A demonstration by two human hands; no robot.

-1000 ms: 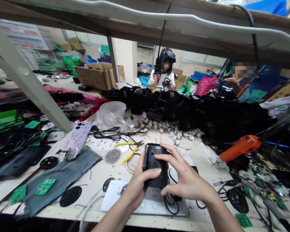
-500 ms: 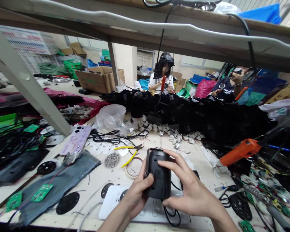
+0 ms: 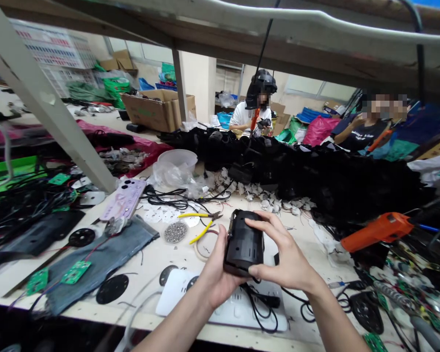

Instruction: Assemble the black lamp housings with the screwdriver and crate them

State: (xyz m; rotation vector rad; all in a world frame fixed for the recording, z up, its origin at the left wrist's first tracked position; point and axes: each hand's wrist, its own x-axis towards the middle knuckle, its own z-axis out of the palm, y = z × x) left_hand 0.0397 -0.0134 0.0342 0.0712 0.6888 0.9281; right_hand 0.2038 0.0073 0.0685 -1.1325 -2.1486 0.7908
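Both hands hold a black plastic housing (image 3: 245,242) above the bench. My left hand (image 3: 216,271) cups it from the left and below, its thumb along the left side. With my right hand (image 3: 284,249) I grip the right side, index finger across the front and thumb at the lower edge. A black cable (image 3: 260,310) hangs in loops below the housing. Under it lies a white power strip (image 3: 223,315). Yellow-handled pliers (image 3: 201,227) and a round heap of small screws (image 3: 176,232) lie to the left.
On the right is an orange power screwdriver (image 3: 377,231) beside piled wires and circuit boards. A dark heap of black parts (image 3: 352,181) runs along the back. A purple phone (image 3: 123,200) and a grey cloth (image 3: 106,259) lie left. Two people work beyond; a shelf beam (image 3: 315,29) crosses overhead.
The view has shifted, so the bench appears further right and slightly higher. My left thumb has moved from the housing's front to its left side, and the housing is tilted a little.
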